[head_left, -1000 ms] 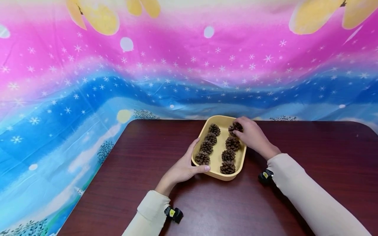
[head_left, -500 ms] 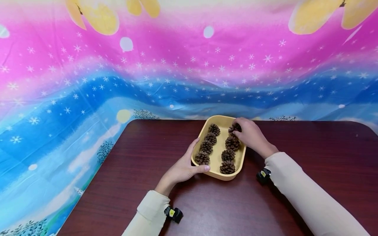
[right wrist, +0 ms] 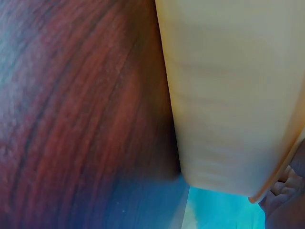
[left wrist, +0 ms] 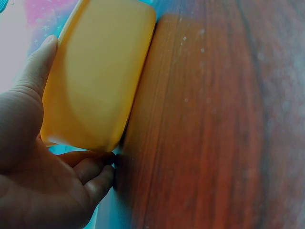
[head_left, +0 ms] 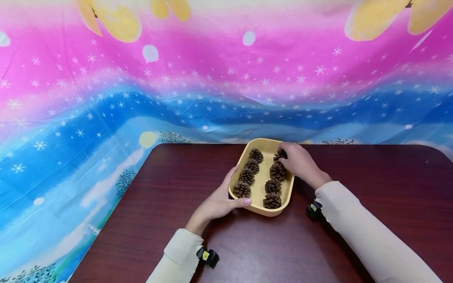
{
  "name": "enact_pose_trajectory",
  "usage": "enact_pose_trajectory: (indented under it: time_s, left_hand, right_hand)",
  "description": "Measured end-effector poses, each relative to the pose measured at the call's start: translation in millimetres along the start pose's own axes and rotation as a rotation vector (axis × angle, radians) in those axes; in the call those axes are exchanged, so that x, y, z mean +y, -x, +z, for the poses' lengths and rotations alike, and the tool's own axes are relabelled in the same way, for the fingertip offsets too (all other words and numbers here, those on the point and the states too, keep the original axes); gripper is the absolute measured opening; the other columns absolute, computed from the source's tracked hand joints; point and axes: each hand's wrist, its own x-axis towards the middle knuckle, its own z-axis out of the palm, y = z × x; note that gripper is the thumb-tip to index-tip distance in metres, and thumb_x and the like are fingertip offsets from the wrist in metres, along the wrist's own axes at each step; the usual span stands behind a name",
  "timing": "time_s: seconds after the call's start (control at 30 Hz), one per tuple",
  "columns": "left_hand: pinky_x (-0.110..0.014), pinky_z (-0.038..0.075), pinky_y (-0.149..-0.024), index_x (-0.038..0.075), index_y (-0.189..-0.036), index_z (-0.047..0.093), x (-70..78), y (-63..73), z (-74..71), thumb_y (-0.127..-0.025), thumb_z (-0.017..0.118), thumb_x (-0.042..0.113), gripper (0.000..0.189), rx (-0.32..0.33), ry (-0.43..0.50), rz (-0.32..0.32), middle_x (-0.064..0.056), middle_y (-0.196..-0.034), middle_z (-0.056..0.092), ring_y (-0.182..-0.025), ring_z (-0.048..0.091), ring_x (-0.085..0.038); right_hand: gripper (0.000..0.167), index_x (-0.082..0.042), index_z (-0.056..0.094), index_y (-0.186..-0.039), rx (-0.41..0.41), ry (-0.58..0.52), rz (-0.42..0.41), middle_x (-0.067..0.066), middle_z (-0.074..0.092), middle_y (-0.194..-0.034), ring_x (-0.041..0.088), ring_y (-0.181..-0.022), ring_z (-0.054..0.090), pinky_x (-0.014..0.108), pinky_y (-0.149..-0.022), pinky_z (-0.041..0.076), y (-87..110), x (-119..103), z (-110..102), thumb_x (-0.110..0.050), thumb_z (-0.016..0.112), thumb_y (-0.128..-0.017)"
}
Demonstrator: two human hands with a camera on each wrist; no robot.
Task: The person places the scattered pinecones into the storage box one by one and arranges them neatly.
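Note:
A pale yellow rectangular tray point(head_left: 262, 175) with rounded corners holds two rows of brown pine cones, one row point(head_left: 252, 166) on the left and one point(head_left: 277, 171) on the right. My left hand point(head_left: 219, 202) grips its near left corner, thumb over the rim; in the left wrist view the fingers lie against the outer wall point(left wrist: 97, 71). Reaching over the far right rim, my right hand point(head_left: 301, 161) pinches the farthest pine cone point(head_left: 279, 155) of the right row, partly hiding it. The right wrist view shows mostly the tray's side point(right wrist: 228, 95), with some fingers at the lower right.
Under the tray is a dark red-brown wooden table point(head_left: 364, 188), its far edge just behind the tray. A pink and blue snowflake-patterned cloth point(head_left: 219, 78) hangs behind and to the left. Each wrist wears a small black camera point(head_left: 208, 256).
My right hand and forearm have shifted slightly to the left, and the fingers cover a bit more of the far pine cone. The left hand and tray have stayed in place.

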Motion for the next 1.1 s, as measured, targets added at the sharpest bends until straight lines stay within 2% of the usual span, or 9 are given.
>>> enact_pose_trajectory:
  time_s: [0.7, 1.1]
  left_hand:
    - [-0.054, 0.029, -0.126, 0.04, -0.168, 0.01, 0.8, 1.2, 0.1, -0.088, 0.086, 0.037, 0.11, 0.001, -0.002, 0.002, -0.013, -0.168, 0.036, -0.151, 0.04, -0.029]
    - [-0.053, 0.029, -0.126, 0.04, -0.168, 0.011, 1.2, 1.4, 0.4, -0.087, 0.086, 0.036, 0.11, 0.006, 0.004, -0.003, -0.013, -0.168, 0.036, -0.15, 0.04, -0.029]
  right_hand:
    - [0.028, 0.008, 0.068, -0.121, -0.009, 0.024, -0.005, 0.03, 0.069, -0.123, 0.049, -0.117, 0.063, 0.062, -0.1, 0.051, 0.0, -2.6, 0.2, -0.001, 0.069, -0.095]
    - [0.032, 0.009, 0.066, -0.125, -0.021, 0.015, 0.003, 0.031, 0.066, -0.129, 0.049, -0.123, 0.06, 0.062, -0.103, 0.049, 0.0, -3.3, 0.0, -0.001, 0.069, -0.095]
